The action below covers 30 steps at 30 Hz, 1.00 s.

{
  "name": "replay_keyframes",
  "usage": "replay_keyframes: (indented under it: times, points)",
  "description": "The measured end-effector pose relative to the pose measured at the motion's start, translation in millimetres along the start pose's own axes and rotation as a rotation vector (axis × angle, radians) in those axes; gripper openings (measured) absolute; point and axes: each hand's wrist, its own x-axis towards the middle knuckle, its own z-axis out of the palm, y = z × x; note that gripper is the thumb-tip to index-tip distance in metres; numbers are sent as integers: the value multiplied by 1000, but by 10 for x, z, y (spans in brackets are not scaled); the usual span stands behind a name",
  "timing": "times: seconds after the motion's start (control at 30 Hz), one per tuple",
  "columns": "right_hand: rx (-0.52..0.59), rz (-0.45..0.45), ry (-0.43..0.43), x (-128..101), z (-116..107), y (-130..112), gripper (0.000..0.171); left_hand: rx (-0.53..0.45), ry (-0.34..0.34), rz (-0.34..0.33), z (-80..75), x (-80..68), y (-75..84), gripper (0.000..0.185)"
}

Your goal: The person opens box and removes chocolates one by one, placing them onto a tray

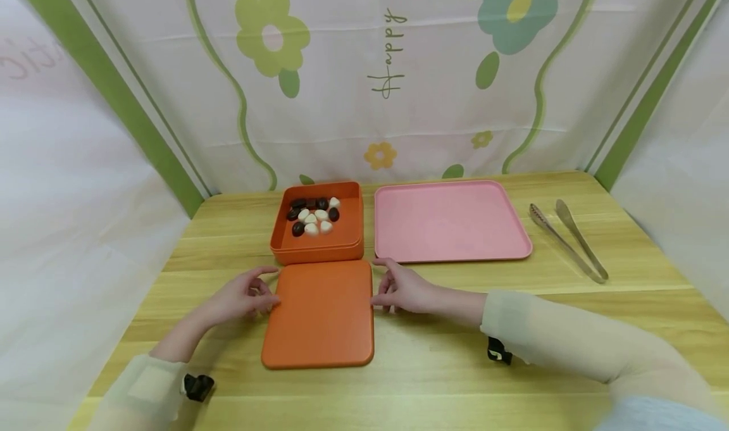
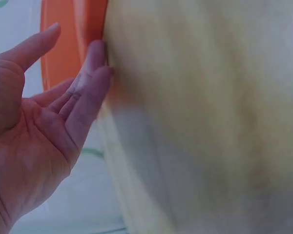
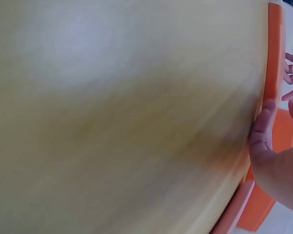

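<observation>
A square orange lid (image 1: pixel 319 314) lies flat on the wooden table, top side up, right in front of an orange box (image 1: pixel 316 254). Several dark and white pebble-like pieces (image 1: pixel 313 216) sit inside the box. My left hand (image 1: pixel 242 298) is at the lid's left edge, its fingers loosely bent and thumb apart; the left wrist view shows the palm with nothing in it. Opposite, my right hand (image 1: pixel 404 288) has its fingertips at the lid's right edge, with the index finger stretched toward the back corner. Neither hand's fingers wrap around the lid.
A pink tray (image 1: pixel 452 222) stands right of the box, close behind my right hand. Metal tongs (image 1: pixel 575 241) lie spread at the far right of the table. A printed cloth (image 1: pixel 342 102) hangs along the back, with white cloth at both sides.
</observation>
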Motion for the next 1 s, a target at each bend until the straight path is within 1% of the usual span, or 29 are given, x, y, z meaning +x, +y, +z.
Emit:
replay_keyframes:
  times: [0.03, 0.1, 0.23, 0.3, 0.37, 0.47, 0.53, 0.63, 0.7, 0.77, 0.9, 1.0]
  points:
    - [-5, -5, -7, -25, -33, -1, 79, 9, 5, 21, -27, -8, -6, 68]
    - [-19, -16, -20, -73, -99, -5, 78, 24, 25, 36, -82, -14, -17, 62]
    - [-58, -82, -36, -159, -229, -10, 73, 28, 69, 48, -201, 8, -6, 48]
    - [-80, -104, -40, -197, -286, -8, 70, 44, 105, 41, -262, 39, 16, 46]
    - [-94, -108, -41, -235, -336, -12, 68, 65, 146, 40, -318, 83, 50, 48]
    - [-124, -100, -32, -284, -401, -14, 67, 110, 208, 30, -380, 181, 92, 61]
    - [-139, -96, -27, -315, -443, -16, 67, 133, 227, 25, -404, 257, 108, 72]
    - [-159, -98, -26, -355, -504, -13, 67, 156, 233, 24, -423, 377, 101, 85]
    - [-175, -100, -27, -386, -545, -11, 67, 136, 230, 32, -430, 453, 87, 89]
    - [-194, -108, -25, -413, -586, -4, 67, 92, 220, 53, -437, 524, 66, 90]
    - [-220, -127, -6, -474, -677, 12, 67, -36, 189, 82, -440, 642, 35, 84]
    - [-230, -136, 14, -515, -746, 23, 66, -114, 150, 82, -426, 703, 21, 81]
